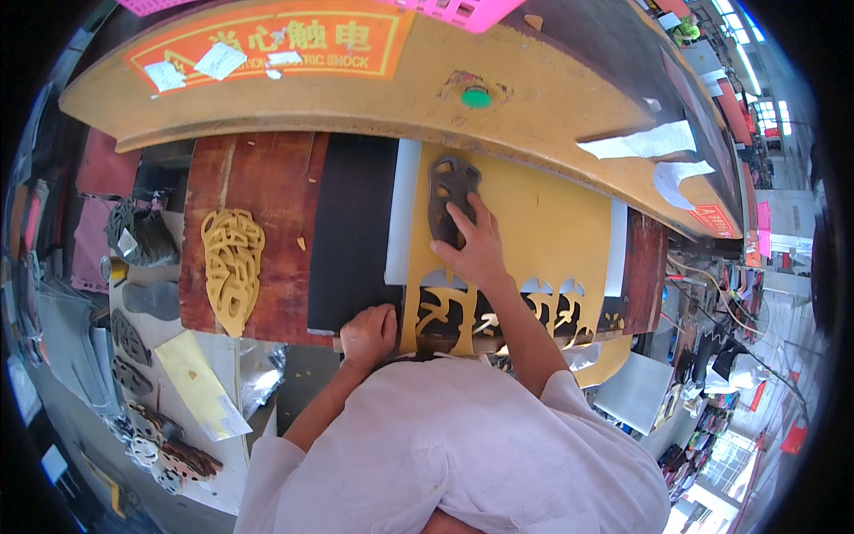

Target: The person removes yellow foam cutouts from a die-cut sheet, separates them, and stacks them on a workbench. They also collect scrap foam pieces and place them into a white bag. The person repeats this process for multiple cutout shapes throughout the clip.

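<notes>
1. Working beneath a broad tan machine beam (374, 107), curving across the top of the view.
2. Leaning toward a reddish-brown table (253, 178), showing bare wood at far left and far right.
3. Facing a yellow sheet (551, 214), spreading over the right half of the table, with a row of openwork gaps running along the near edge.
4. Facing also a black mat (351, 205), lying left of the sheet with its long axis running front to back, a white strip (403, 214) showing between.
5. Leaving the yellow cutouts (233, 267) lying apart on the left side of the table, tapering toward the near edge.
6. Touching a dark die (440, 200), lying on the sheet just inside its left edge, beyond the gaps; long axis running nearly straight away from the body, broader holed end pointing toward the beam, narrower end pointing back.
7. Laying the right hand (476, 249) over the die's near right part, fingers spreading on top, thumb standing apart at the near end; cannot tell whether pinching or merely resting.
8. Curling the left hand (369, 334) into a loose fist, fingers pressing together, near the mat's front edge.
9. Facing a small green button (476, 97) on the beam.
</notes>
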Tool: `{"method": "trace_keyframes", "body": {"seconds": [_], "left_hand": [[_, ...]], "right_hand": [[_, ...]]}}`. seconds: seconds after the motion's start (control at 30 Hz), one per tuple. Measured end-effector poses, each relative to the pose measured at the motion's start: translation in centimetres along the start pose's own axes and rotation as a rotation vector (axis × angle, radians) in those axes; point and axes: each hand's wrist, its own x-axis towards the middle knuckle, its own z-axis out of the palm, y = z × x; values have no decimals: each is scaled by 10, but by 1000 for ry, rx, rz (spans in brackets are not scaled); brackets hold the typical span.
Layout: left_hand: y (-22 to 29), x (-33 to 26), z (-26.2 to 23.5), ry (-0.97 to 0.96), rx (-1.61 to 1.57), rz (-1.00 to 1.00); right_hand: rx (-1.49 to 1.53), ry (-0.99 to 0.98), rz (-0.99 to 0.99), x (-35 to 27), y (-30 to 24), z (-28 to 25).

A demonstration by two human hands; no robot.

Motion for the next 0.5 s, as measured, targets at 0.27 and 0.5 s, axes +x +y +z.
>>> {"method": "trace_keyframes", "body": {"seconds": [0.27,0.5], "left_hand": [[-2,25,2,21,24,-90],[-17,126,25,96,-44,0]], "right_hand": [[257,303,106,-9,38,-12],[504,387,335,-37,126,-76]]}}
